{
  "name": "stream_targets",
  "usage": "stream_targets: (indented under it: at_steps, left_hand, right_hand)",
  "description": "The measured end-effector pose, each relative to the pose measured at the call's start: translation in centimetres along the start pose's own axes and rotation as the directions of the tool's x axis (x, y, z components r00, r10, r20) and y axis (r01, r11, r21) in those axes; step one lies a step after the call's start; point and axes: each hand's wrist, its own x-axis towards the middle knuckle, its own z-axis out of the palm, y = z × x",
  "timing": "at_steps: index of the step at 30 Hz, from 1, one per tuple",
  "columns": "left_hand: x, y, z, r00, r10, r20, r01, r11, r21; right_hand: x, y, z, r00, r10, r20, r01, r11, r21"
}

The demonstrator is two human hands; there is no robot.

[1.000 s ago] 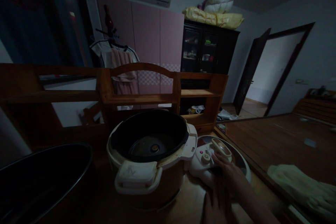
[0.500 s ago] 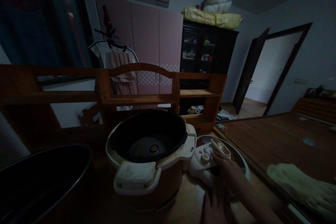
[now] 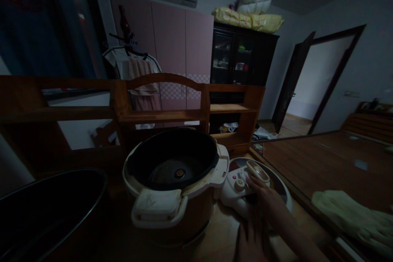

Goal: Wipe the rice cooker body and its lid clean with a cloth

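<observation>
An electric pressure cooker (image 3: 204, 208) stands in front of me with its top off. Its dark inner cavity (image 3: 181, 159) shows, with a small round metal part at the bottom. To its right, a white and dark pressure cooker lid (image 3: 284, 186) lies on the wooden surface, knob and handle upward. My right hand (image 3: 267, 196) reaches over this lid, fingers bent at its handle. Below it, my left hand (image 3: 251, 239) has its fingers spread against the near side of the lid; shadow hides the exact contact.
A dark inner pot (image 3: 61, 213) with a shiny rim stands at the left. Behind the cooker rises a wooden shelf unit (image 3: 162, 115). A pale cloth (image 3: 350, 221) lies at the right, beside a brown mat (image 3: 319, 159). An open door (image 3: 294, 82) is farther back.
The view has shifted very slightly. Both hands stay at the lid in nearly the same place.
</observation>
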Motion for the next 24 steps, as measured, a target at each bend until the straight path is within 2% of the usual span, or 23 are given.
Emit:
stream_targets:
  at_steps: [2, 4, 9, 12, 17, 24]
  left_hand:
    - [-0.1, 0.1, 0.2, 1.0, 0.003, 0.003, -0.003, 1.0, -0.003]
    - [-0.1, 0.1, 0.3, 0.998, 0.069, -0.012, -0.069, 0.998, 0.001]
    - [-0.1, 0.2, -0.4, 0.999, -0.015, 0.052, 0.013, 1.0, 0.024]
    - [0.1, 0.1, -1.1, 0.996, 0.026, 0.084, -0.029, 0.999, 0.032]
    - [0.4, -0.4, -1.3, 0.997, 0.064, 0.045, -0.067, 0.996, 0.052]
    - [0.1, -0.1, -0.4, 0.997, 0.068, 0.022, -0.069, 0.997, 0.034]
  right_hand:
    - [0.1, 0.0, 0.0, 1.0, 0.006, 0.01, -0.006, 1.0, -0.015]
    - [0.1, 0.1, 0.2, 1.0, -0.003, 0.006, 0.003, 1.0, -0.017]
    - [0.0, 0.3, 0.2, 1.0, -0.016, 0.0, 0.016, 1.0, -0.004]
    - [-0.2, -0.1, -0.1, 1.0, -0.009, 0.005, 0.009, 1.0, -0.011]
    - [-0.1, -0.4, -0.2, 1.0, 0.004, 0.005, -0.003, 1.0, -0.017]
    - [0.0, -0.1, 0.1, 1.0, 0.021, 0.017, -0.021, 1.0, -0.016]
